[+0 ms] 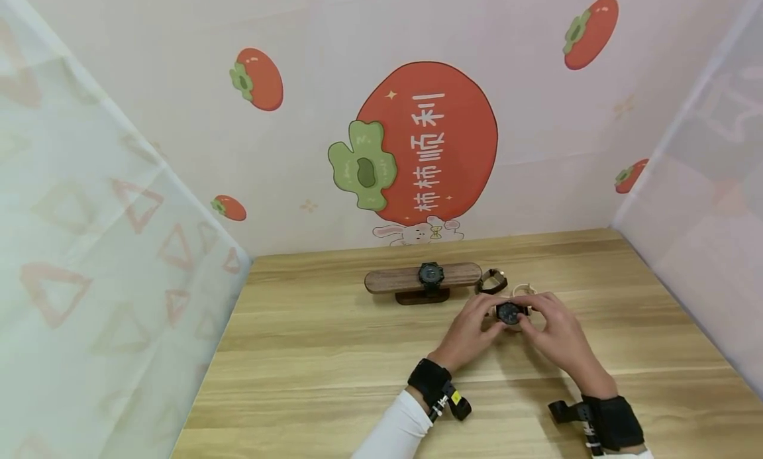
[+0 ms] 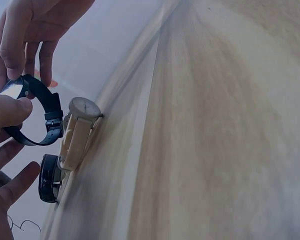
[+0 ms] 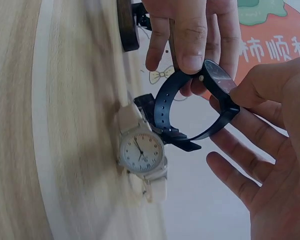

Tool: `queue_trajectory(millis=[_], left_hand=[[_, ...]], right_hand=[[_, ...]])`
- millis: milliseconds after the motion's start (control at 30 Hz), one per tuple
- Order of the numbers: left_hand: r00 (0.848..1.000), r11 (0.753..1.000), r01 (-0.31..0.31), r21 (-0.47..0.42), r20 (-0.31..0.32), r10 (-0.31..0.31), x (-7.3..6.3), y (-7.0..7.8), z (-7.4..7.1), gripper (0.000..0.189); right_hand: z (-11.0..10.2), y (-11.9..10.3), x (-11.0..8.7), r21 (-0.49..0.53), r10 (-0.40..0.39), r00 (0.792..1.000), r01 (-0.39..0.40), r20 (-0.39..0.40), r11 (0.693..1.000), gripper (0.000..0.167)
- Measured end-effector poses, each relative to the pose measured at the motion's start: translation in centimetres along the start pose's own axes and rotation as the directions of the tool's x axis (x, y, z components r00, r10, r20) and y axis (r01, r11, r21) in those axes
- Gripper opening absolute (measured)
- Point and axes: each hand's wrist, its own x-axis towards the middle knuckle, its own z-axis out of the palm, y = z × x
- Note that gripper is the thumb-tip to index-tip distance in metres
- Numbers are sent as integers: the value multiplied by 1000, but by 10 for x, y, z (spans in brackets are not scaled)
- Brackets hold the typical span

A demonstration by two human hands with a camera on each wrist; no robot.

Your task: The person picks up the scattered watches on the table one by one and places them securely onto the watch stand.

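Observation:
Between my two hands is a black wristwatch (image 1: 508,313), its dark dial facing up and its strap (image 3: 164,95) buckled into a loop. My left hand (image 1: 467,333) pinches one side of the watch between thumb and fingers. The opposite side is pinched by my right hand (image 1: 560,333), whose thumb lies at the case edge in the right wrist view. Just behind the held watch, a cream-strapped watch (image 3: 141,152) with a pale dial lies on the table. Beside it is another black watch (image 1: 492,281), partly hidden in the right wrist view.
A wooden watch stand (image 1: 393,280) with a rounded bar stands left of the hands, and a dark watch (image 1: 431,274) is strapped around it. The wood-grain table (image 1: 298,353) ends at a printed back wall (image 1: 310,114), with side walls to left and right.

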Motion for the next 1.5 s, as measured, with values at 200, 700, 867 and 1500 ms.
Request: queue_trajectory(millis=[200,700,867,1500], left_hand=[[1000,1000,23,-15,-10,-23,-7,-4,-12,57],[998,999,36,1,-47,-36,-27,-19,-36,54],[997,998,55,10,-48,-55,-33,-19,-47,52],[992,997,71,-10,-103,-71,-54,-27,-75,52]], right_hand=[[8,-3,6,26,-17,999,16,44,1000,38],[25,-15,15,105,-66,984,49,167,993,53],[32,-19,21,135,-72,977,46,200,990,52],[48,-43,36,155,-124,963,89,238,984,48]])
